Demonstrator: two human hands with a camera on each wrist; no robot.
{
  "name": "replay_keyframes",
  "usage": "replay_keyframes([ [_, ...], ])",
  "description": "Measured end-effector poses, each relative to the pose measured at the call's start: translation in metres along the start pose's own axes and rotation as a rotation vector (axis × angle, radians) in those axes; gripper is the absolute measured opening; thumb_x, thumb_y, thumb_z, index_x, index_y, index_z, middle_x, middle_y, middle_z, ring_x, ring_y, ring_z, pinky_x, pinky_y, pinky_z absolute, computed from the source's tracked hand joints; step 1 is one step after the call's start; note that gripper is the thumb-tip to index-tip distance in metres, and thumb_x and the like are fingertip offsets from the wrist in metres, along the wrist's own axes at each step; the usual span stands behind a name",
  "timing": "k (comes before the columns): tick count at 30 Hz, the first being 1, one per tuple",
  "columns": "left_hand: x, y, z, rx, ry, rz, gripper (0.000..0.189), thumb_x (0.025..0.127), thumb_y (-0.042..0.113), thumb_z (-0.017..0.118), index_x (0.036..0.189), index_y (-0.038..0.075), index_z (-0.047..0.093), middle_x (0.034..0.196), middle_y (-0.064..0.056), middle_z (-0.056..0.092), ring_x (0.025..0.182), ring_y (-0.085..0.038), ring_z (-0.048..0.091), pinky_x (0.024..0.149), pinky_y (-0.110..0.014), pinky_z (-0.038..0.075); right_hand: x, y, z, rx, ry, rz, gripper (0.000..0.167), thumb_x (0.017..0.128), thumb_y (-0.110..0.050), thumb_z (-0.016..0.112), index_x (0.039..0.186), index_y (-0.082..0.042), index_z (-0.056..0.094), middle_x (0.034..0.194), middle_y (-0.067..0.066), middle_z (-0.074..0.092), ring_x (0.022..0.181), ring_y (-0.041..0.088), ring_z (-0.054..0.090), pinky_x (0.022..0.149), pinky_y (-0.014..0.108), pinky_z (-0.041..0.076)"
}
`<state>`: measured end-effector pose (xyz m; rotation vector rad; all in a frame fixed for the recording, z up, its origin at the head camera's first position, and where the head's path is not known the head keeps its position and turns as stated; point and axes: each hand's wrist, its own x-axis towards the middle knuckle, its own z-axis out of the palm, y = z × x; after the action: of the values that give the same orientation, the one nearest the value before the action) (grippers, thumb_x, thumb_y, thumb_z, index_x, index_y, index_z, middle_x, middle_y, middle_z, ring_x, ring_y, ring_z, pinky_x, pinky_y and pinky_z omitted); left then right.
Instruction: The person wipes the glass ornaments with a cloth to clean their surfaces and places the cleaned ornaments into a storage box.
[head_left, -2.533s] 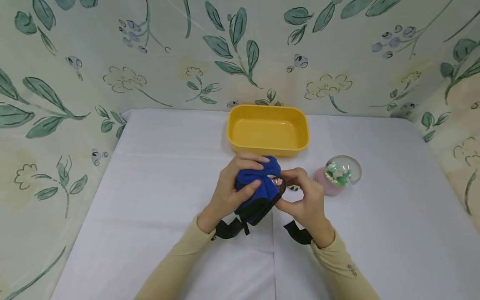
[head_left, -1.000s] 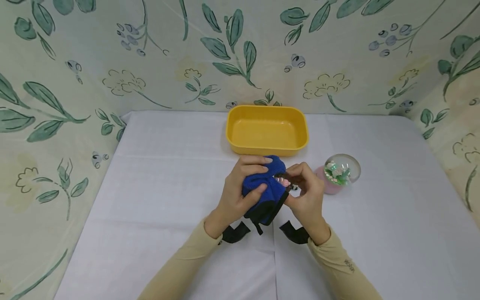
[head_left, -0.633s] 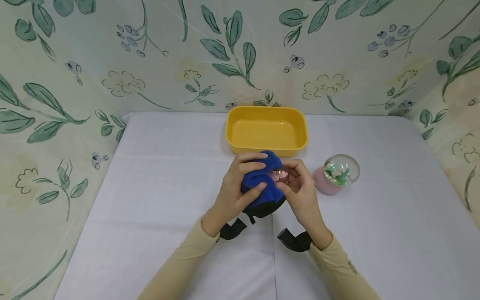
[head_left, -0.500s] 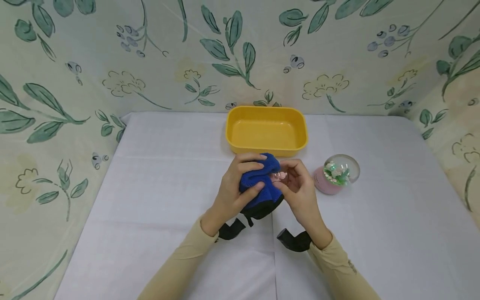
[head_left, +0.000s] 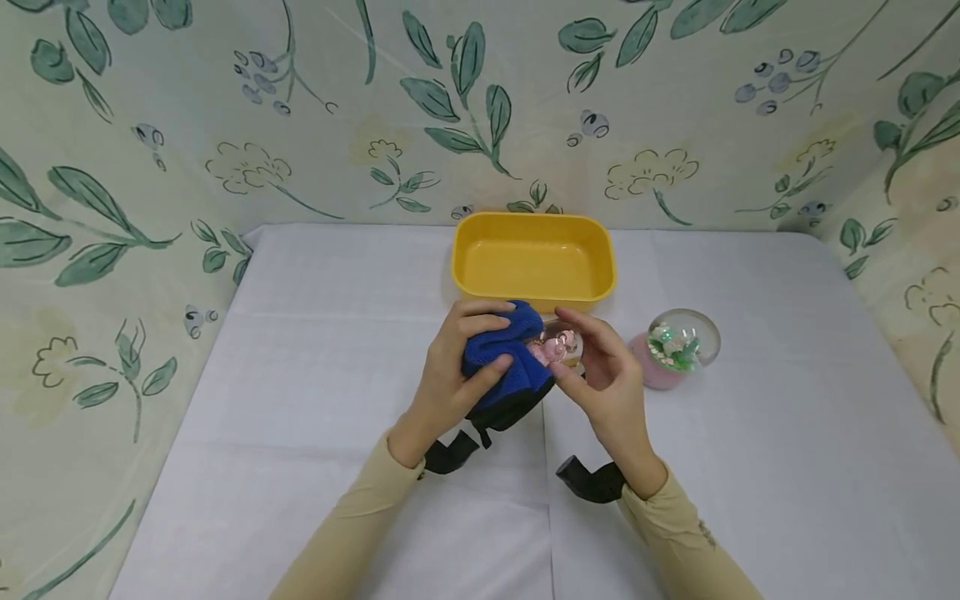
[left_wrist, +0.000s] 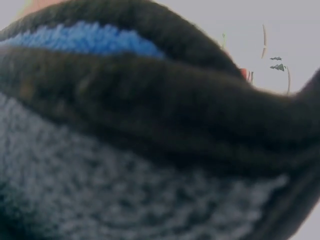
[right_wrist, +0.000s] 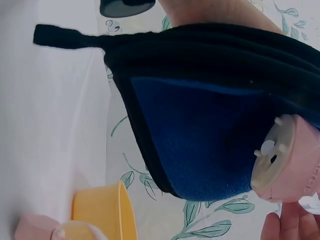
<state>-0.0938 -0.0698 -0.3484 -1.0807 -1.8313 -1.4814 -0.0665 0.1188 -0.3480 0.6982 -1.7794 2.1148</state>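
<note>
My left hand grips a folded blue cleaning cloth with thick black edging and a hanging loop. The cloth is wrapped against a small snow globe with pink figures inside. Thumb and fingers of my right hand pinch this globe from the right, above the table. In the right wrist view its pink base shows, underside outward, beside the cloth. Black edging and grey and blue pile fill most of the left wrist view, hiding the left fingers.
A yellow tray stands just beyond the hands on the white-covered table. Another snow globe, pink-based with green and white decoration, is to the right of my right hand. Leaf-patterned fabric rises behind the table.
My left hand and the cloth have shifted slightly left. The held globe has turned, and more of its dome and pink figures shows between the hands. Tray and other globe stay put.
</note>
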Motion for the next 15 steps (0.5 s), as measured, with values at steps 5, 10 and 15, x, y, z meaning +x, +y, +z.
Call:
replay_keyframes([
  [5,0.000,-0.002,-0.005,0.015,0.006,-0.011,0.035,0.100,0.037,0.050,0.114,0.005,0.048,0.119,-0.018,0.053,0.112,-0.033,0.051,0.097,-0.044,0.044,0.003,-0.001,-0.004,-0.002,0.011,-0.007,0.045,0.086,-0.003,0.070,0.123,0.014,0.052,0.123,0.019,0.057,0.115,0.028,0.050,0.106,0.034,0.035],
  [10,-0.001,-0.004,-0.009,0.026,0.020,-0.024,0.037,0.099,0.038,0.050,0.113,0.004,0.049,0.119,-0.018,0.054,0.110,-0.033,0.052,0.096,-0.043,0.044,0.008,0.001,-0.007,-0.053,0.003,-0.002,0.042,0.083,0.006,0.068,0.122,0.014,0.053,0.116,0.019,0.059,0.109,0.030,0.053,0.103,0.034,0.038],
  [15,-0.002,-0.006,-0.011,0.033,0.031,-0.043,0.038,0.099,0.039,0.050,0.113,0.004,0.049,0.118,-0.018,0.054,0.109,-0.033,0.053,0.096,-0.042,0.045,0.014,0.003,-0.007,-0.098,0.008,0.025,0.044,0.081,0.016,0.064,0.123,0.013,0.054,0.115,0.019,0.060,0.110,0.030,0.054,0.104,0.033,0.037],
])
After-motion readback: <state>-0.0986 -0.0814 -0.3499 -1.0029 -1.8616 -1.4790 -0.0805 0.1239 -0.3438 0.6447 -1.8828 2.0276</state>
